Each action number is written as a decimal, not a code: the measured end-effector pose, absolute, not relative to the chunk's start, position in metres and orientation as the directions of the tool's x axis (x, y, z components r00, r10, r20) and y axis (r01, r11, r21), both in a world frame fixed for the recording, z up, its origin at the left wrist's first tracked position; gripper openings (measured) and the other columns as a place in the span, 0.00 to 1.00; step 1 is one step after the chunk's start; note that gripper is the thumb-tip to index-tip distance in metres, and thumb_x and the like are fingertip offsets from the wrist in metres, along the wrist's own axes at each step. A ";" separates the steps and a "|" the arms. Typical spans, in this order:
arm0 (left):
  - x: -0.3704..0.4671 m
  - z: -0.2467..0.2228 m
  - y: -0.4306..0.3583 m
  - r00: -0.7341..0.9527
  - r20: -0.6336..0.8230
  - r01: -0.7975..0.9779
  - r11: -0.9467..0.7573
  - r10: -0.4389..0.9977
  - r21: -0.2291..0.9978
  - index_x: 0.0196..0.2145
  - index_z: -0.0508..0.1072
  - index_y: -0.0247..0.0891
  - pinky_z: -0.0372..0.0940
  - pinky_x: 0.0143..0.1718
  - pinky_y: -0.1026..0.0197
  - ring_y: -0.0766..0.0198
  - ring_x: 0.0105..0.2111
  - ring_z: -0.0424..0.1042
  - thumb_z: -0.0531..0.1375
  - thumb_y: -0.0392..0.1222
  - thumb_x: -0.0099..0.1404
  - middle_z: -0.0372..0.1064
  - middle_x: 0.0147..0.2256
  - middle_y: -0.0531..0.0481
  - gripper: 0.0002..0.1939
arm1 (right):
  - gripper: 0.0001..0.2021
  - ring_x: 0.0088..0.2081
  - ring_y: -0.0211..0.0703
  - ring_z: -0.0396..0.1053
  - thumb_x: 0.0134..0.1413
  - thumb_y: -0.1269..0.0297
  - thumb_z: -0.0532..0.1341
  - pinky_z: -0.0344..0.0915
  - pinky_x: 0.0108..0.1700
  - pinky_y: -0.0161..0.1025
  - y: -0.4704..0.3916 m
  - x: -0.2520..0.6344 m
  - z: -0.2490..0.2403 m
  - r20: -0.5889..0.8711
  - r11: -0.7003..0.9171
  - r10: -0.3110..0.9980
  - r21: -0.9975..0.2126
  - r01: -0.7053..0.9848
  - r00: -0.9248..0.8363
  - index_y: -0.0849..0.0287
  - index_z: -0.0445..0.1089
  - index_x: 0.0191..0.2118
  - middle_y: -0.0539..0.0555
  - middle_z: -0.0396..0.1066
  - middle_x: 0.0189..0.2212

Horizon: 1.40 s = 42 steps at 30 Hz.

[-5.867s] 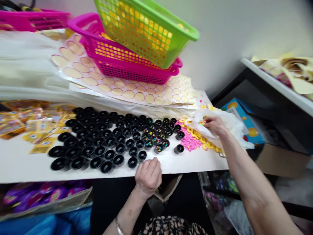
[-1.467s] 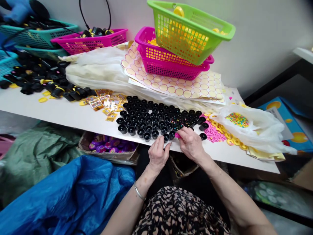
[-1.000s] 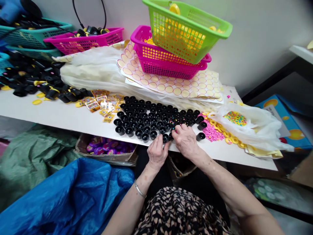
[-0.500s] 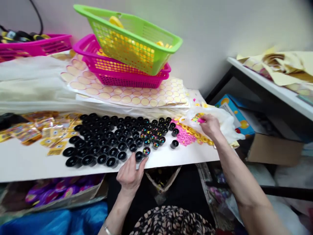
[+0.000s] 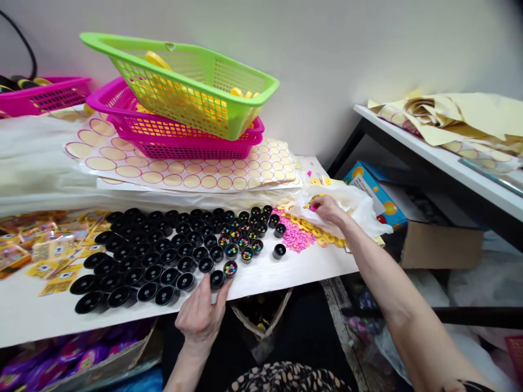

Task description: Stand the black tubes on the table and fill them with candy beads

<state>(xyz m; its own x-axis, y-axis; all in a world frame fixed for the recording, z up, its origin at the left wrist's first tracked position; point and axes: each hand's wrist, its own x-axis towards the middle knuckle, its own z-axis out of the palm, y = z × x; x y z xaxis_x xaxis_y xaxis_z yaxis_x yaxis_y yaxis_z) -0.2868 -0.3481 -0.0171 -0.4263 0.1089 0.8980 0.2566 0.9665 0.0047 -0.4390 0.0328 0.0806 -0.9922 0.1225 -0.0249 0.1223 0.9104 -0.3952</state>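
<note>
My left hand (image 5: 202, 313) is at the front edge of the table, its thumb and forefinger closed around an empty black cup (image 5: 217, 279). Touching that cup is another black cup (image 5: 230, 268) with multicoloured candy beads inside. Several more black cups stand in rows to the left and behind, a few of them holding beads. My right hand (image 5: 329, 209) reaches into the mouth of a white plastic bag (image 5: 359, 201) with coloured beads in it. Its fingers are closed on a small pink object (image 5: 314, 206), mostly hidden by the fingers.
Pink pieces (image 5: 298, 234) and yellow rings (image 5: 327, 238) lie beside the bag. A lone black cup (image 5: 279, 251) stands nearer the front. Gold packets (image 5: 61, 250) lie at left. A green basket (image 5: 183, 92) leans in a magenta basket (image 5: 183, 149) behind. A shelf (image 5: 445, 141) juts in at right.
The view has swung to the right and moved closer to the left part of the table. My right hand has gone deeper into the bag; my left hand stays at the same cup.
</note>
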 end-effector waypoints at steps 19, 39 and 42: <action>-0.286 -0.020 -0.349 -0.427 0.898 0.277 0.961 0.104 0.021 0.49 0.69 0.30 0.64 0.26 0.63 0.59 0.24 0.74 0.68 0.45 0.51 0.76 0.30 0.42 0.29 | 0.03 0.31 0.43 0.65 0.33 0.68 0.60 0.60 0.35 0.37 0.034 -0.433 0.066 0.119 0.692 0.239 -0.717 0.083 -0.964 0.61 0.68 0.21 0.51 0.68 0.21; -0.276 -0.021 -0.340 -0.525 0.851 0.300 0.938 0.011 0.173 0.49 0.67 0.30 0.65 0.31 0.63 0.59 0.29 0.75 0.63 0.46 0.58 0.76 0.32 0.40 0.25 | 0.05 0.31 0.39 0.66 0.45 0.67 0.65 0.63 0.33 0.38 -0.107 -0.335 0.109 0.100 0.287 -0.342 -0.936 -0.206 -0.934 0.58 0.72 0.32 0.50 0.69 0.28; -0.273 -0.024 -0.340 -0.567 0.823 0.298 0.927 -0.019 0.227 0.50 0.66 0.31 0.65 0.31 0.62 0.58 0.30 0.75 0.62 0.46 0.59 0.76 0.33 0.40 0.24 | 0.04 0.34 0.40 0.64 0.51 0.71 0.60 0.60 0.38 0.39 -0.141 -0.328 0.101 0.154 0.443 -0.532 -0.787 -0.429 -0.832 0.59 0.71 0.33 0.51 0.69 0.29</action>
<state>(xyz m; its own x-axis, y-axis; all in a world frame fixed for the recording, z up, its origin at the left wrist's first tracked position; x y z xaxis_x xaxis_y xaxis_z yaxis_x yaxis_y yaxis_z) -0.2733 -0.3404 -0.0244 -0.5671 -0.0190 0.8234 0.2984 0.9271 0.2269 -0.3279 -0.1411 0.1012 -0.8324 -0.5324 0.1538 -0.4289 0.4431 -0.7872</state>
